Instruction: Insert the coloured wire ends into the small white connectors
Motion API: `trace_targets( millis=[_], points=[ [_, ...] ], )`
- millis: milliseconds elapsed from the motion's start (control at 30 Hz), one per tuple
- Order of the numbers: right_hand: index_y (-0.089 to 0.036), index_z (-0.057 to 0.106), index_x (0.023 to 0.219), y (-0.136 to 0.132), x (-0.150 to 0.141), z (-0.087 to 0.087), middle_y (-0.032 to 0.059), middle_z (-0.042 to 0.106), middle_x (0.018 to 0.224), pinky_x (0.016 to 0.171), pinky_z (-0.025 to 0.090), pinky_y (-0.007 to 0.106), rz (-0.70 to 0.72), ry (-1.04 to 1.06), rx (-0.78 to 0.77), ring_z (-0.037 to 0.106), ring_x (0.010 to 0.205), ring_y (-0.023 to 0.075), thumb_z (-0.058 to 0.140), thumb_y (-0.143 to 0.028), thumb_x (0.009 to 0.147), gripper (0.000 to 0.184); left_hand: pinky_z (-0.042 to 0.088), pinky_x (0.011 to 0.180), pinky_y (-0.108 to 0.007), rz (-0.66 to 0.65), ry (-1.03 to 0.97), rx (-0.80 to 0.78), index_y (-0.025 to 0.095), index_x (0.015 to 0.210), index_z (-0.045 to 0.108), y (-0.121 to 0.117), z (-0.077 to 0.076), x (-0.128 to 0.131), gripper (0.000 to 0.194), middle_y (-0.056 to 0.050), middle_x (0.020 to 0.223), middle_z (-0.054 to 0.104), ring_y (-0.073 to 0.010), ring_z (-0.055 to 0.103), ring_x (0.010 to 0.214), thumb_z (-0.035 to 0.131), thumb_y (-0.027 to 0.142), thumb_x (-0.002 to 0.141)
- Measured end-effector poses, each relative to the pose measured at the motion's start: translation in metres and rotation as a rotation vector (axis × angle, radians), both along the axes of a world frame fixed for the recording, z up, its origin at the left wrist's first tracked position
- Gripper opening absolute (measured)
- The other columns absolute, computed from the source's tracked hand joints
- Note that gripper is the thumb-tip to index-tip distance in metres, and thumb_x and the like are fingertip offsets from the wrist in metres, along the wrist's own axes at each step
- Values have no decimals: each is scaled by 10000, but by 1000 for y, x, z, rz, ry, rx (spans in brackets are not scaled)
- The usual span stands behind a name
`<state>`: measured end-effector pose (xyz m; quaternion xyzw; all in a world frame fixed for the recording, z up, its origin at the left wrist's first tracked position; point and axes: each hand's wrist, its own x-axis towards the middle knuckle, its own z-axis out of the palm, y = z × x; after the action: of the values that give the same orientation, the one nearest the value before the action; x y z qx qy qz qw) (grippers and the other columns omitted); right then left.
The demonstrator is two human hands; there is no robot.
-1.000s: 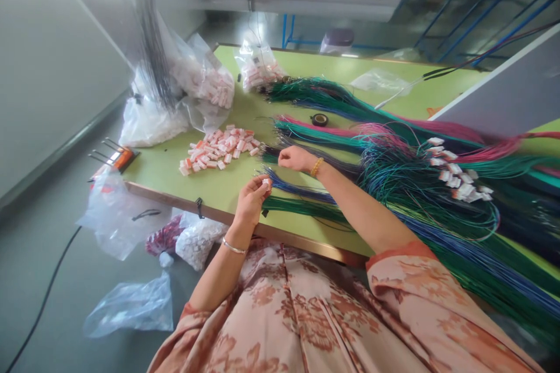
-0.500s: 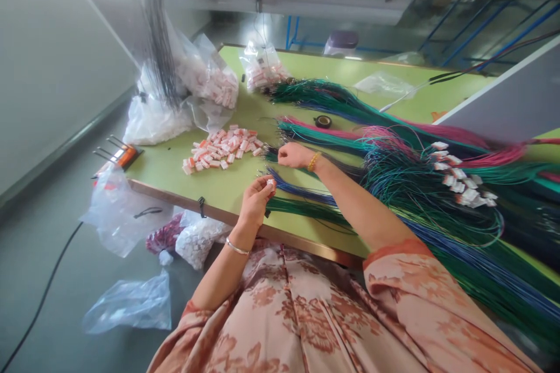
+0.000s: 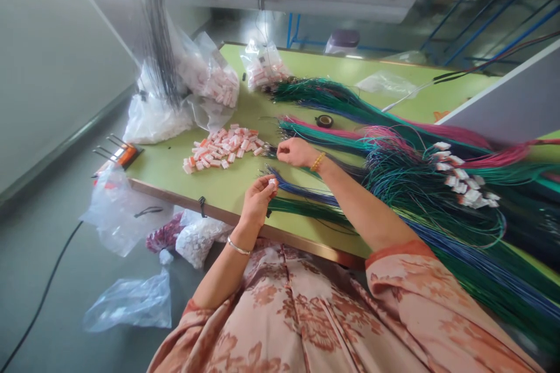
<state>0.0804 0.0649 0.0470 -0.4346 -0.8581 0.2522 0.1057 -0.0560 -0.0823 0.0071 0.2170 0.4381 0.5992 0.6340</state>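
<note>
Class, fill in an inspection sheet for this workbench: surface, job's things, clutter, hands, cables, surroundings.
Surface: green table, wooden front edge.
Job's things: small white connector pinched in the left hand; pile of white and orange connectors; blue wires and green wires beside the hands.
Clutter: plastic bags of connectors, tape roll, finished connectors on the wire mass.
Hands: left pinches the connector; right hand closed at the wire ends, what it grips unclear.
Cables: black cable on the floor.
Surroundings: grey floor, bags under the table edge, shelf above.
</note>
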Motion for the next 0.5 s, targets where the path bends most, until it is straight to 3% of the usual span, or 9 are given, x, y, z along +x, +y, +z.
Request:
trace_targets(
  millis=[100, 267, 400, 500],
  points=[
    [-149, 742, 843, -9, -2, 9, 45, 715, 778, 652, 362, 232, 9, -82, 69, 575, 693, 130, 554, -189, 783, 201, 438, 672, -219, -2, -10, 1, 132, 919, 693, 1, 0, 2, 331, -18, 785, 652, -79, 560, 690, 823, 244, 636],
    [-177, 723, 947, -23, -6, 12, 109, 715, 950, 685, 364, 262, -95, -213, 279, 615, 809, 183, 458, -248, 888, 280, 438, 662, -215, -8, -18, 1, 137, 915, 692, 4, 1, 4, 315, -16, 783, 653, -79, 565, 688, 818, 232, 642],
    [-152, 701, 900, -19, -2, 0, 55, 692, 795, 659, 378, 237, -47, 75, 94, 580, 707, 146, 489, -254, 847, 241, 433, 660, -217, -6, -31, 0, 138, 913, 687, 5, 2, 5, 306, -20, 792, 655, -81, 571, 695, 813, 223, 648],
    [-131, 678, 871, -12, 3, -10, 22, 654, 723, 615, 377, 223, -98, 338, -31, 524, 630, 118, 486, -316, 842, 268, 430, 662, -223, -16, -32, 6, 136, 921, 684, 6, 2, 6, 304, -19, 795, 652, -74, 560, 674, 807, 217, 654]
  ],
)
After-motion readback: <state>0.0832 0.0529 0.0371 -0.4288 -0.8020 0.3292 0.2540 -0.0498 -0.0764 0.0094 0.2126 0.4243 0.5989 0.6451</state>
